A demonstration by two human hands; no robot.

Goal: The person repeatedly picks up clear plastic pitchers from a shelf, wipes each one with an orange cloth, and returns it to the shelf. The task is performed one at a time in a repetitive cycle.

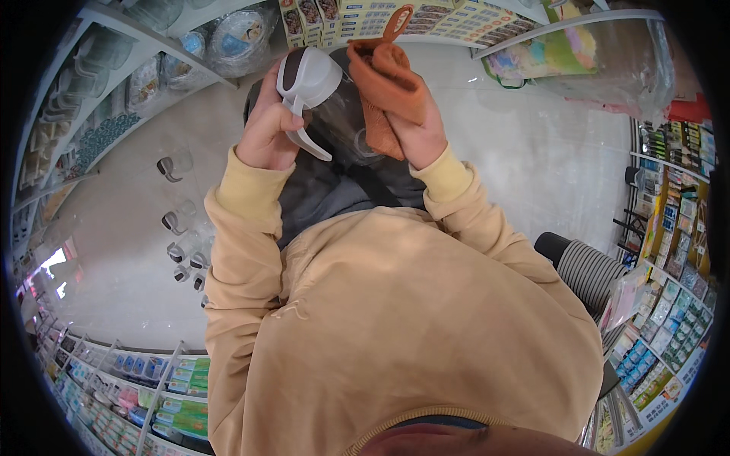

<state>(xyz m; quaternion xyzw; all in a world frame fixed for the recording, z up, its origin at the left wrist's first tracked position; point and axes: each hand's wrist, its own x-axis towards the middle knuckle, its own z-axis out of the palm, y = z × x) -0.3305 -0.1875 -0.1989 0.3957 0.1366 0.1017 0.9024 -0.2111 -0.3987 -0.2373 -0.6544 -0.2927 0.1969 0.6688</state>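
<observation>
My left hand (268, 134) grips a clear jug (345, 122) by its white handle, and the thumb lies over the handle. The jug has a white lid (322, 80) with a dark brown strip on top. It is tilted above my lap, its body pointing towards my right hand. My right hand (423, 137) holds a folded orange cloth (388, 97) with a hanging loop against the far end of the jug. The fingers of that hand are mostly hidden behind the cloth.
Several similar clear jugs (177, 221) stand on the pale tiled floor (131, 199) to my left. Shelves with glassware (94, 68) and plastic-wrapped dishes (236, 43) rise at the front left. Yellow boxes (370, 25) are stacked ahead. Racks of small goods (673, 228) line the right, near a striped stool (587, 271).
</observation>
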